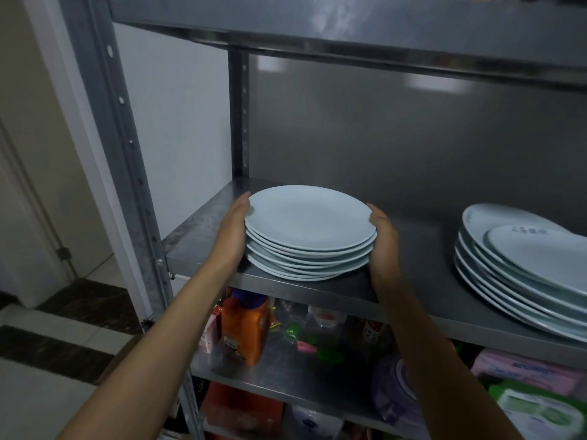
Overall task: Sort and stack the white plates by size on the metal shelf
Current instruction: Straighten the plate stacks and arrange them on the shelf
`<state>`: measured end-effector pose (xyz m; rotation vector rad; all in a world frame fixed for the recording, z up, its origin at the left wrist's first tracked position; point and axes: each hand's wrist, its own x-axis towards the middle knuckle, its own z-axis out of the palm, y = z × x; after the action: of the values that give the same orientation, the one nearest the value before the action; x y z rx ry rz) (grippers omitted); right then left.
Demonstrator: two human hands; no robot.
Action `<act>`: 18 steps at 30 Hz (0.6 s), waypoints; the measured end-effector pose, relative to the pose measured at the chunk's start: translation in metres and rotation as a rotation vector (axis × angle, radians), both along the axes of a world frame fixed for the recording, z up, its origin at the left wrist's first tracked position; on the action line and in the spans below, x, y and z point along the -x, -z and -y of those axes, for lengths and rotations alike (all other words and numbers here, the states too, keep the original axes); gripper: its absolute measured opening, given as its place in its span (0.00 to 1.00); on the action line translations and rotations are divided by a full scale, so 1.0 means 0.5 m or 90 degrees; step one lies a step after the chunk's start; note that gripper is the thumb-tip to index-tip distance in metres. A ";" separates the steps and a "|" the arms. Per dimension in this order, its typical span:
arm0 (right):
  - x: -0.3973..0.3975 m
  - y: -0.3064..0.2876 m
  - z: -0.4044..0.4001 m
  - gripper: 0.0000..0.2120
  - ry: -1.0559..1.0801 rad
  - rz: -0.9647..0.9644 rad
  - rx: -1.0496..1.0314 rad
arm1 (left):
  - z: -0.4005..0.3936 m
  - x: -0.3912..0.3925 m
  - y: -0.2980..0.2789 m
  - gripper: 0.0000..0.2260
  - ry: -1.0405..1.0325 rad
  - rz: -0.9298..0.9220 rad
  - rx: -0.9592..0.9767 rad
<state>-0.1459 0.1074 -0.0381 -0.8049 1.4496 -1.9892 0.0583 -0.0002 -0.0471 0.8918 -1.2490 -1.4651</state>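
Observation:
A stack of several round white plates (309,230) sits on the metal shelf (203,223), near its left front. My left hand (233,231) presses flat against the stack's left side, fingers straight. Against the stack's right side lies my right hand (382,239), fingers also straight. At the right end of the shelf lies a second stack of larger white plates (495,271), with a smaller oval plate (540,249) on top; it runs out of view at the right.
The shelf's upright post (127,147) stands at the left, and another shelf board (349,23) hangs overhead. On the shelf below are an orange bottle (244,328), packets and pink tissue packs (524,373). A tiled floor (47,360) lies at the left.

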 end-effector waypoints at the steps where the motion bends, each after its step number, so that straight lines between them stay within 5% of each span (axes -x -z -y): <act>1: -0.001 -0.001 -0.002 0.17 -0.001 0.000 -0.001 | 0.002 -0.002 0.000 0.13 0.004 0.002 -0.002; 10: 0.011 0.004 0.009 0.30 -0.021 0.023 -0.038 | 0.017 0.001 -0.021 0.19 0.011 0.020 -0.002; 18: -0.016 0.002 0.010 0.26 -0.018 0.000 -0.086 | 0.006 -0.006 -0.022 0.18 0.005 0.063 0.029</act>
<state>-0.1379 0.1024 -0.0390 -0.7630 1.5460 -1.8472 0.0615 -0.0031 -0.0363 0.9392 -1.3553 -1.4076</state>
